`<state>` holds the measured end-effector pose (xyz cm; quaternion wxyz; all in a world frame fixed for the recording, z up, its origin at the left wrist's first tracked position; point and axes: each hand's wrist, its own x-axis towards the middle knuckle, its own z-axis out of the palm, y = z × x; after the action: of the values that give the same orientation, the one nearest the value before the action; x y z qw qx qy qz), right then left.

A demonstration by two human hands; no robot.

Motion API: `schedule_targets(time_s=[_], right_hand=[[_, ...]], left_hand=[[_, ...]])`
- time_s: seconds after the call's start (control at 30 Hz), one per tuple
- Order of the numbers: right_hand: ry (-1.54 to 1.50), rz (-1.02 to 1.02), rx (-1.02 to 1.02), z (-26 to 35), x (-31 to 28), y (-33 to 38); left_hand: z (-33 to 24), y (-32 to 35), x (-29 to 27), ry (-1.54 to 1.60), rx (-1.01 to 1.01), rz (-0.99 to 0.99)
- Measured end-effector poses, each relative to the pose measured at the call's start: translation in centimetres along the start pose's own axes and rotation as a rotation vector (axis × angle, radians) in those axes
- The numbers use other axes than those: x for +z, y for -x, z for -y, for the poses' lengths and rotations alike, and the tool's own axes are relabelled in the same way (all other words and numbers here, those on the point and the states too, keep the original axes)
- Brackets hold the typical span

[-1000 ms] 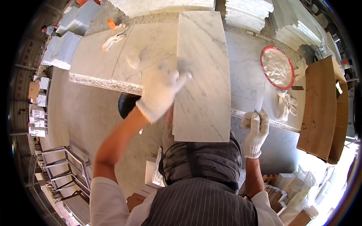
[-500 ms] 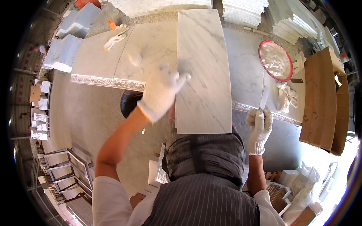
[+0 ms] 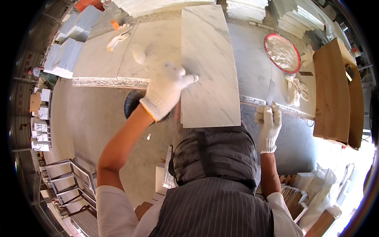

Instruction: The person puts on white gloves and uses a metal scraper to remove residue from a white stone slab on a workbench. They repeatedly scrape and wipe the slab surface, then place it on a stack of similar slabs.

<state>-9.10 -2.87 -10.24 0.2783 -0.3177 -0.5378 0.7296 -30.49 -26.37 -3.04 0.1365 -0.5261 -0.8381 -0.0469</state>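
Note:
My left hand (image 3: 162, 93), in a white knitted glove, is at the left edge of a long grey-veined marble slab (image 3: 211, 67). Its thumb side stretches out onto the slab. The other fingertips are blurred with a grey smudge, and I make out nothing held there. In my gloved right hand (image 3: 270, 126), fingers are closed around a putty knife (image 3: 271, 90), blade pointing up and away from me. Beyond it, a red-rimmed bowl (image 3: 266, 49) holds thick white paste. A spare white glove pair (image 3: 296, 90) lies right of the blade.
The slab lies across a stone-topped bench (image 3: 98, 59) with a rough front edge. On it are another glove (image 3: 118, 37), a white lump (image 3: 138, 54) and a dark flat blade (image 3: 306, 73). An open cardboard box (image 3: 333, 94) stands at the right. Stacked slabs (image 3: 246, 10) stand behind.
The view has shifted, so bench and slab appear a little higher. My left hand is slightly nearer me along the slab's edge. My right hand keeps its grip on the putty knife.

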Motion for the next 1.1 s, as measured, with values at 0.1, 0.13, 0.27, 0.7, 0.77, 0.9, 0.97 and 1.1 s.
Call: schedule_targets(time_s=[0.1, 0.13, 0.27, 0.7, 0.77, 0.9, 0.97, 1.1], right_hand=[[0.003, 0.012, 0.003, 0.2, -0.5, 0.4], [-0.001, -0.010, -0.002, 0.4, -0.6, 0.4], [-0.076, -0.003, -0.011, -0.2, -1.9, 0.2], [-0.132, -0.037, -0.003, -0.7, -3.8, -0.4], [-0.123, -0.034, 0.023, -0.6, -3.5, -0.5], [-0.112, -0.063, 0.023, -0.1, -2.8, -0.1], [-0.150, -0.051, 0.015, -0.7, -3.7, -0.6], [-0.135, -0.037, 0.031, -1.0, -4.5, -1.1]], left_hand=[[0.0, -0.2, 0.4, 0.052, -0.111, 0.014], [-0.6, -0.4, 0.4, -0.036, -0.083, 0.000], [-4.3, 0.6, -1.2, 0.050, 0.123, 0.057], [-4.5, 0.0, -5.2, 0.552, 0.091, 0.134], [-3.4, -0.4, -4.3, 0.800, -0.247, -0.020], [-6.6, 0.3, 1.4, 0.962, -0.150, -0.117], [-10.6, 0.3, 0.2, 0.640, 0.258, -0.051], [-13.8, 0.0, -1.2, 1.029, 0.464, 0.267]])
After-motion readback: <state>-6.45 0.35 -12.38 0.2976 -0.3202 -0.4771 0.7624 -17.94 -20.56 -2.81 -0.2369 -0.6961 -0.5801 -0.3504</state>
